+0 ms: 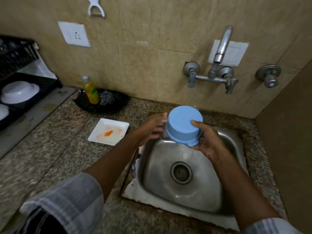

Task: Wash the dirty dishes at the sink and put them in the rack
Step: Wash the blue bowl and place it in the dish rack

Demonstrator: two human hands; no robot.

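A light blue bowl (183, 124) is held upside down over the far edge of the steel sink (199, 196), its flat base facing me. My right hand (206, 141) grips its rim and side from the right. My left hand (150, 129) touches its left side with fingers spread. A white square plate (108, 131) smeared with orange sauce lies on the counter left of the sink. At the far left a black dish rack (47, 81) holds an upturned white bowl (19, 92).
The wall tap (222, 46) rises above the sink with no water running. A black tray (101, 103) by the wall carries a yellow soap bottle (91, 91) and a steel scrubber (106, 97). Speckled granite counter (50, 149) surrounds the sink.
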